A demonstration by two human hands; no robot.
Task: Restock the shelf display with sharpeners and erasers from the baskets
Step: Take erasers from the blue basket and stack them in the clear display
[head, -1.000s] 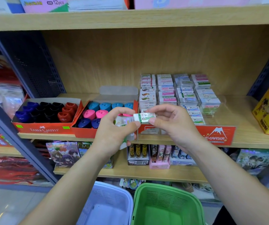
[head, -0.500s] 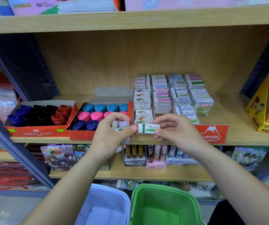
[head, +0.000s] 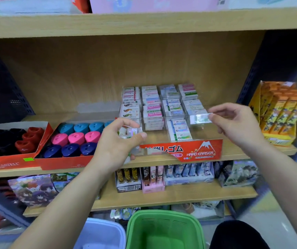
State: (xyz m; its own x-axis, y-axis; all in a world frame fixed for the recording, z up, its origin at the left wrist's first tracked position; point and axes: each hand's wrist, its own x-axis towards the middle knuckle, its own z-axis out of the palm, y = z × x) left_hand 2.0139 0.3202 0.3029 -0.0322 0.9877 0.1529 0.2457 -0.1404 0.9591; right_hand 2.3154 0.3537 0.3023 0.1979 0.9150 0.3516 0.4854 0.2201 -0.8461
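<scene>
My right grip (head: 233, 123) pinches one wrapped eraser (head: 200, 118) between thumb and fingertips, the other fingers loosely spread. The eraser hangs flat just over the right-hand column of the clear display tray (head: 207, 141), where the front slot beneath the grip looks unfilled. My left grip (head: 117, 144) is curled round a small clutch of spare erasers (head: 132, 131) at the tray's left front corner.

I judge the step in hand to be seating this eraser. I would hold it level, long side across the column, lower it straight down behind the front lip, and let go only once it lies flat like the stacks just beyond the grip.

The clear walls are hard to see, so I would mind the divider to the grip's left and the outer wall to its right. Farther right stands a yellow carton (head: 278, 114), well apart. Above the grip there is free height under the upper shelf (head: 144, 24). The green basket (head: 163, 229) sits below both grips.
</scene>
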